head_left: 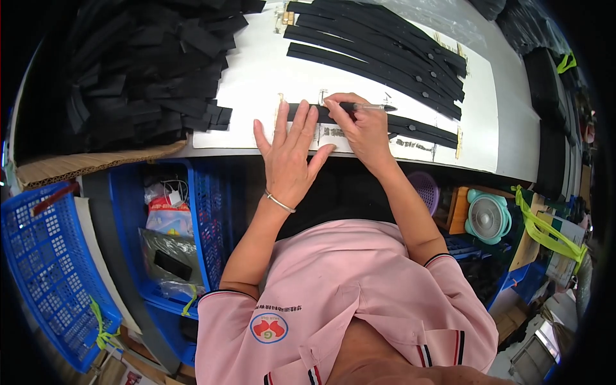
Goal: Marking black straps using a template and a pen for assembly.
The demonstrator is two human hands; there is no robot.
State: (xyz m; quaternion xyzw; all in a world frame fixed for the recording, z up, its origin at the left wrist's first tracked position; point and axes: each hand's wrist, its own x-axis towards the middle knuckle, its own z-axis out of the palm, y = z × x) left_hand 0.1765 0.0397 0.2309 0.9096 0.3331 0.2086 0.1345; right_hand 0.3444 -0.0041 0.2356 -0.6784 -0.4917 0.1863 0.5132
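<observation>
We saw a pale grey worktable (516, 96) curving across the top of the view, with a white board (256, 77) laid on it. Below stood a blue perforated crate (51, 256) and a blue bin (205, 231). A heap of black strips (147, 70) covered the table's left part; a row of black strips (378, 48) lay along the board's far side. A turquoise fan (487, 215) stood below the table at right.

We lost the heap's outer edge in the dark rim. Along the board's near side lay a single black strip (423, 131), partly covered by both hands. On it the left hand (290, 160) rested with fingers spread. The right hand (371, 131) pinched a pen (378, 107) between thumb and fingers, its other fingers curled; we could not make out the pen's tip.

We noted the strips as flat, narrow and matte, with small greyish spots (418, 78) on the row. The pen's rear was transparent, and a thin, metallic-looking bangle (280, 203) circled the left wrist.
</observation>
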